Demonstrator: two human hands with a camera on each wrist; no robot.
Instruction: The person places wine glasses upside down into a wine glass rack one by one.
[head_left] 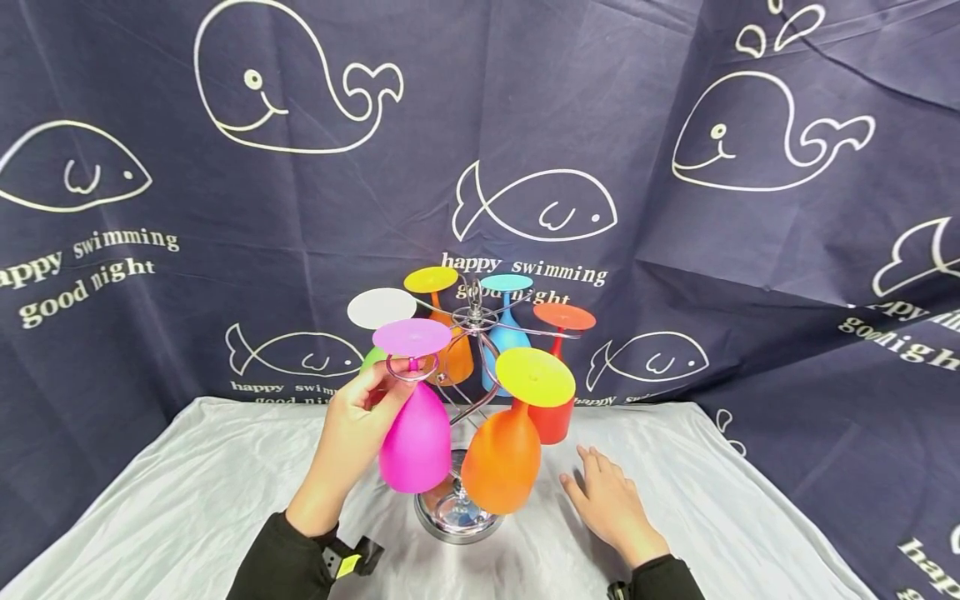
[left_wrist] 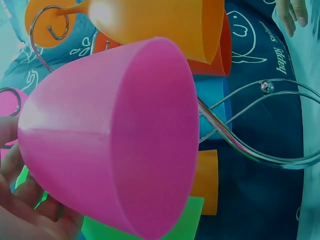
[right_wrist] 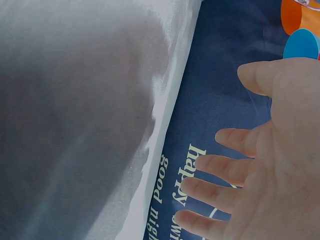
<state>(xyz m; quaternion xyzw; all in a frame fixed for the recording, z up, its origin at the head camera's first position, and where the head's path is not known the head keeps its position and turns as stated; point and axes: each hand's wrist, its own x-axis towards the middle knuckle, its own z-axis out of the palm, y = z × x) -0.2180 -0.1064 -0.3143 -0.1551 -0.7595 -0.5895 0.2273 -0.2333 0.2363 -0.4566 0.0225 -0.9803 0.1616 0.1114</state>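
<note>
A magenta goblet [head_left: 416,442] hangs upside down at the front left of a chrome glass rack [head_left: 474,318]. My left hand [head_left: 367,408] pinches it near the stem, where a wire loop of the rack goes round it under the pink foot. In the left wrist view the goblet's wide mouth [left_wrist: 155,140] faces away from my fingers [left_wrist: 30,190]. To the right of the rack, my right hand [head_left: 611,504] is low over the table with fingers spread, holding nothing. An orange goblet with a yellow foot [head_left: 502,458] hangs at the front right.
Several more upside-down goblets hang round the rack: a red one [head_left: 551,423], a blue one [head_left: 510,333], an orange one at the back [head_left: 456,354] and a green one with a white foot [head_left: 381,309]. The round chrome base [head_left: 459,527] stands on a white cloth [head_left: 712,500]. Behind hangs a dark blue curtain [head_left: 420,208].
</note>
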